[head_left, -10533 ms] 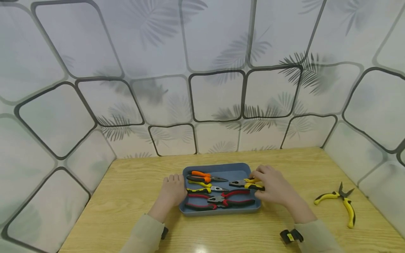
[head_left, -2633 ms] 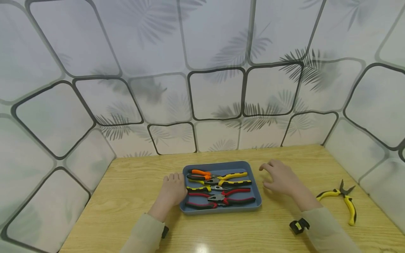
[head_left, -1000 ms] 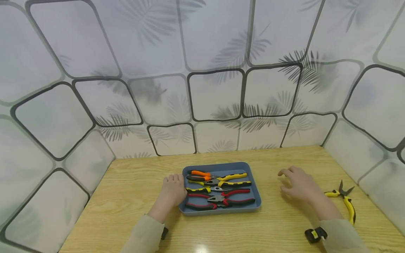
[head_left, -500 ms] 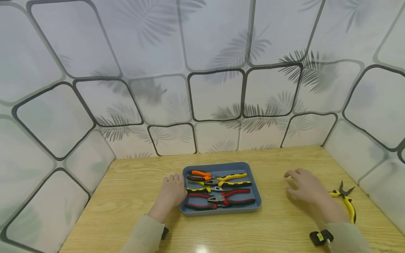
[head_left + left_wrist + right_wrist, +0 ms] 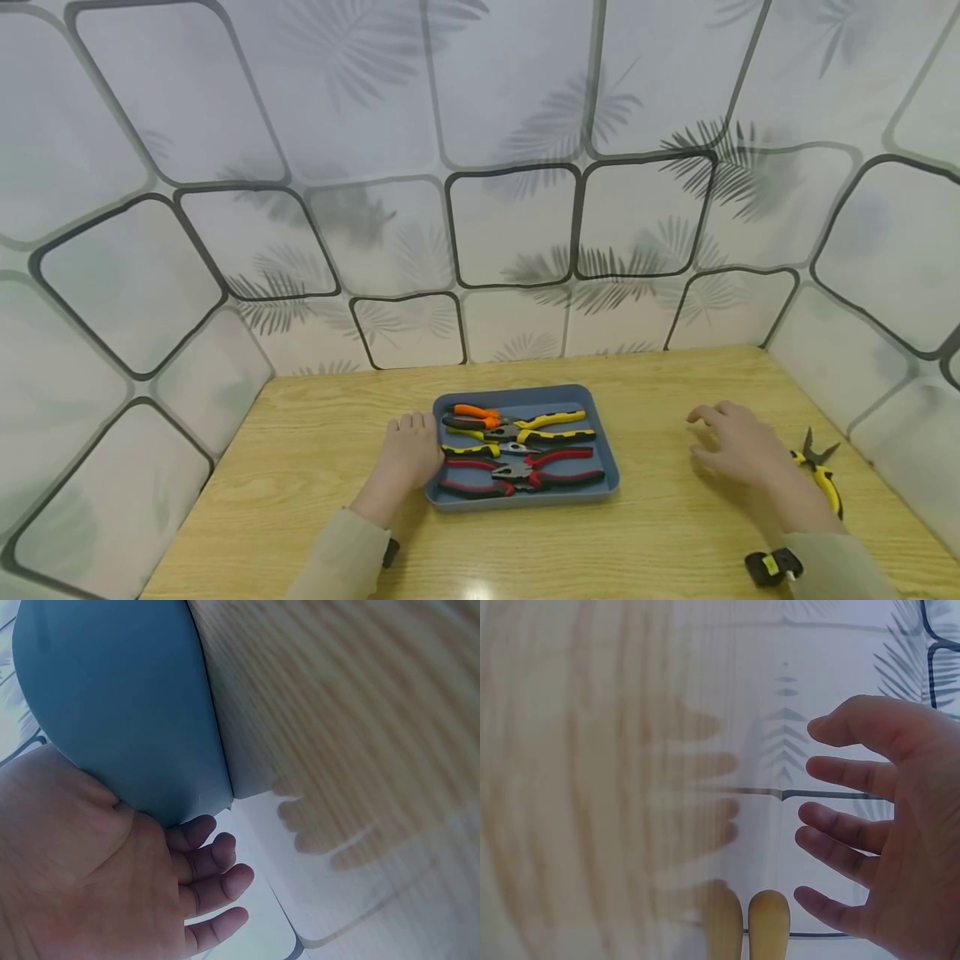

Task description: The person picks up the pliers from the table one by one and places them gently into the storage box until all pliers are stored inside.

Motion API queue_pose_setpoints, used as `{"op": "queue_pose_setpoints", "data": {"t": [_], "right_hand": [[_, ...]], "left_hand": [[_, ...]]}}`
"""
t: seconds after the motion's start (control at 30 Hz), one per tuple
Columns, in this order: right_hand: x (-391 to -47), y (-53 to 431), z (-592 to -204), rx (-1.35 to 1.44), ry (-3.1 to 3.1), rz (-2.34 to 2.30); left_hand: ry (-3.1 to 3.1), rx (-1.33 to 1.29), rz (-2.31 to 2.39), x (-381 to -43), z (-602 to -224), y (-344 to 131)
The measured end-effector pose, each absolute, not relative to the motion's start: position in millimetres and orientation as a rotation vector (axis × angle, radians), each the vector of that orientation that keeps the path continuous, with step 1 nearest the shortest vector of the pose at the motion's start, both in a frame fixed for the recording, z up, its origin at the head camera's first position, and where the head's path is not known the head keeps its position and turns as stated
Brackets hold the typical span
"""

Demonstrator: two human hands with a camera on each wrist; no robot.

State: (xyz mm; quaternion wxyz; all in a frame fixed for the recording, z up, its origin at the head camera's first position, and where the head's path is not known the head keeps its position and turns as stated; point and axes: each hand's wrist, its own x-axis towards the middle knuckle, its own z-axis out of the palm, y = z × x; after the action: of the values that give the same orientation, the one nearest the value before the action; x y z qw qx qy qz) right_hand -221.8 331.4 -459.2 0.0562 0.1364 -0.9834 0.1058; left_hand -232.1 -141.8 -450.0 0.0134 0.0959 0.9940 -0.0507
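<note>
My left hand (image 5: 408, 454) holds the left end of a blue-grey tray (image 5: 525, 502). In the left wrist view the palm lies against the tray's wall, the fingers hang slightly bent outside it, and the thumb is hidden. Inside the tray lie several pliers: orange-handled needle-nose pliers (image 5: 474, 417), yellow-and-black combination pliers (image 5: 555, 435), yellow-and-black needle-nose pliers (image 5: 472, 450), and red-and-black pliers (image 5: 558, 479). My right hand (image 5: 742, 446), fingers spread and bent with nothing in them, hovers over the table beside yellow-handled pliers (image 5: 823, 479), whose jaws stand apart. The forearm partly covers those pliers.
A wood-grain table (image 5: 322, 433) carries everything. Patterned panels (image 5: 517, 225) rise behind it and on both sides, the right one close to the loose pliers. In the right wrist view a yellow handle end (image 5: 769, 922) shows below the fingers.
The yellow-and-black combination pliers, held by my right hand in the oldest frame, now lie in the tray. The right hand has moved rightward, towards the loose pliers. My left hand has stayed put.
</note>
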Motion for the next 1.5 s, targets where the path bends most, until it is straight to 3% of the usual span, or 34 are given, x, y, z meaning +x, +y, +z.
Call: {"op": "queue_pose_setpoints", "data": {"t": [1.5], "right_hand": [[-204.5, 373.4, -457.2, 0.268, -3.037, 0.336]], "left_hand": [[3.084, 0.31, -0.167, -230.8, -449.3, -142.2]]}}
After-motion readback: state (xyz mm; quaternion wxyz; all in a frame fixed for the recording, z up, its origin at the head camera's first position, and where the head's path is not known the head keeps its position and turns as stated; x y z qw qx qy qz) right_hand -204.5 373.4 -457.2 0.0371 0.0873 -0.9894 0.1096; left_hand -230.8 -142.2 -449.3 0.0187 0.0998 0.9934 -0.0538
